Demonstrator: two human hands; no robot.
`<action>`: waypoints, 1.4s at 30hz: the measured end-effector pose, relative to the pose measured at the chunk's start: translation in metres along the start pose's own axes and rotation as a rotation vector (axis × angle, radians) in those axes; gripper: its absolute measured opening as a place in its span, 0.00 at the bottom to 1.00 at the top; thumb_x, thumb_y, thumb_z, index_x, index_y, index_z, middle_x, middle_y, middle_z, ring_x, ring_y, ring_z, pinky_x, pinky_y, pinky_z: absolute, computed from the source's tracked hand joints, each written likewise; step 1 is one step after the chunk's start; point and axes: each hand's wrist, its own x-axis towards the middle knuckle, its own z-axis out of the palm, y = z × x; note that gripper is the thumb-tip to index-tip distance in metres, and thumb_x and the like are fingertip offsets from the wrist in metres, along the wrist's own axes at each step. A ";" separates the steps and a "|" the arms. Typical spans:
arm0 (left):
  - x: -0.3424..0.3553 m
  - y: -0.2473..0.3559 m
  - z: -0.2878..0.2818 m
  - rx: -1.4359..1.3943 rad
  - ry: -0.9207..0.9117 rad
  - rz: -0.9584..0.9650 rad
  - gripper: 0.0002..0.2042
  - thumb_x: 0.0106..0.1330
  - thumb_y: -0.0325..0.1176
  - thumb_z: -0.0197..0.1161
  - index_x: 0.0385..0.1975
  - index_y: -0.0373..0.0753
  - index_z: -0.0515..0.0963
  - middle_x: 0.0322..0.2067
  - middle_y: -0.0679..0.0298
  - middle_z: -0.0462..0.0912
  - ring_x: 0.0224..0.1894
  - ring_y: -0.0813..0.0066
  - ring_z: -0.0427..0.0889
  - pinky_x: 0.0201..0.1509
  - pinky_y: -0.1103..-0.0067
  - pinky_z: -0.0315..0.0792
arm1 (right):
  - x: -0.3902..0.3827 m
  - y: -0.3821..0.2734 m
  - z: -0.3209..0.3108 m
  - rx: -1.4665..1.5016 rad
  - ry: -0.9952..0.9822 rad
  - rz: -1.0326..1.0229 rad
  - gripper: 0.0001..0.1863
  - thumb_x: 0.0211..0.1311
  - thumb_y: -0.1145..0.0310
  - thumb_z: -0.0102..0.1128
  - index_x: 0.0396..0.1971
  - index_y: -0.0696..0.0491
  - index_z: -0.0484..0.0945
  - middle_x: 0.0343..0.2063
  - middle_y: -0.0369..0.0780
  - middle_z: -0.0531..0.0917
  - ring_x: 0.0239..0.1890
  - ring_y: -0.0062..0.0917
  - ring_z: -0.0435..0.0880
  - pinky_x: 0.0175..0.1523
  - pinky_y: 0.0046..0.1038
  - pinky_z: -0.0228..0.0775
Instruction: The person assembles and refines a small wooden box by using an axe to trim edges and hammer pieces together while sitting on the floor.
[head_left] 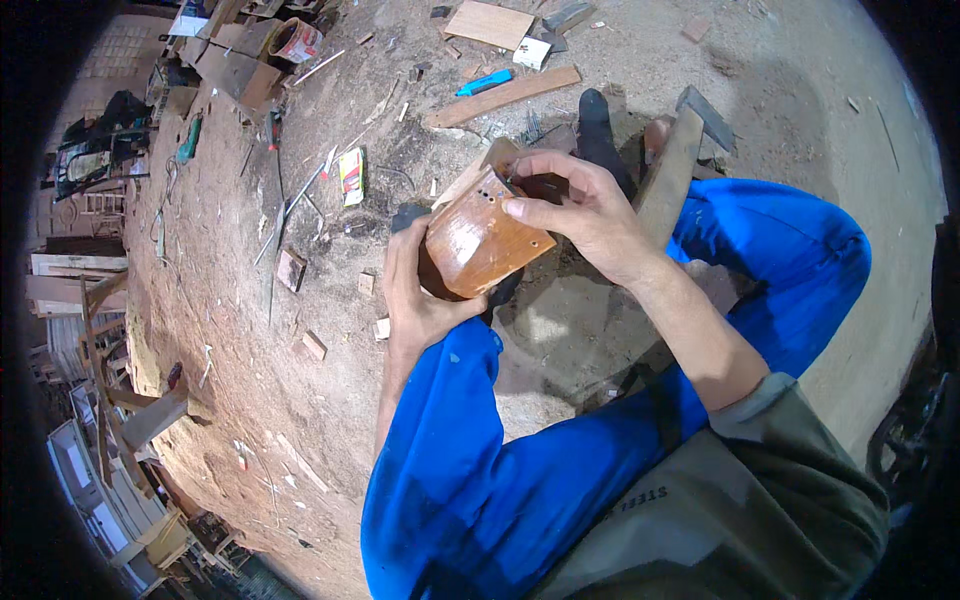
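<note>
A glossy, varnished brown wooden piece [478, 240] with angled faces is held up above my lap. Several small dark holes show near its upper edge, and another is by its right corner. My left hand [412, 290] wraps around its left side and lower end, with the thumb along the bottom. At the upper right edge my right hand [585, 205] is closed, its thumb on the front face beside the holes and its bent forefinger over the edge. I cannot tell whether something small is also between those fingertips.
A tool with a thick wooden handle [668, 180] and grey metal head lies by my right knee. Ahead on the dusty ground are a blue marker [484, 83], a wooden strip [505, 97], a flat board [489, 24], a small yellow-green box [351, 176], and a bucket [295, 41].
</note>
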 end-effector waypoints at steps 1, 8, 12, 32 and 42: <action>-0.001 0.003 0.001 0.034 -0.012 -0.012 0.49 0.31 0.34 0.85 0.63 0.34 0.70 0.52 0.50 0.80 0.54 0.52 0.82 0.60 0.63 0.75 | -0.001 0.002 -0.001 0.048 0.004 0.015 0.21 0.60 0.77 0.72 0.53 0.58 0.79 0.51 0.37 0.80 0.57 0.22 0.77 0.65 0.26 0.68; 0.001 -0.002 0.001 0.075 -0.140 -0.053 0.51 0.31 0.35 0.84 0.64 0.36 0.68 0.52 0.52 0.77 0.55 0.49 0.76 0.61 0.58 0.67 | -0.005 0.019 -0.005 0.256 -0.005 0.012 0.17 0.59 0.76 0.73 0.48 0.59 0.81 0.47 0.36 0.82 0.52 0.21 0.78 0.61 0.25 0.70; -0.001 -0.004 0.001 0.071 -0.153 -0.087 0.50 0.31 0.34 0.82 0.64 0.36 0.66 0.52 0.51 0.76 0.55 0.47 0.75 0.61 0.57 0.67 | -0.006 0.016 -0.001 0.186 0.044 0.006 0.16 0.60 0.73 0.74 0.47 0.59 0.82 0.47 0.37 0.83 0.52 0.21 0.80 0.60 0.26 0.72; -0.006 -0.037 0.014 -0.215 -0.023 -0.325 0.47 0.41 0.31 0.77 0.66 0.31 0.60 0.56 0.46 0.71 0.61 0.50 0.73 0.68 0.61 0.68 | -0.038 -0.037 -0.074 -0.683 0.536 -0.321 0.14 0.68 0.71 0.66 0.52 0.55 0.80 0.45 0.38 0.84 0.46 0.19 0.81 0.50 0.20 0.72; 0.022 -0.028 -0.017 -0.069 -0.371 -0.333 0.48 0.49 0.32 0.79 0.68 0.32 0.54 0.59 0.46 0.71 0.65 0.57 0.73 0.69 0.64 0.67 | -0.044 -0.021 -0.135 -0.355 0.421 0.587 0.44 0.64 0.33 0.60 0.62 0.60 0.72 0.45 0.50 0.82 0.44 0.35 0.86 0.48 0.39 0.83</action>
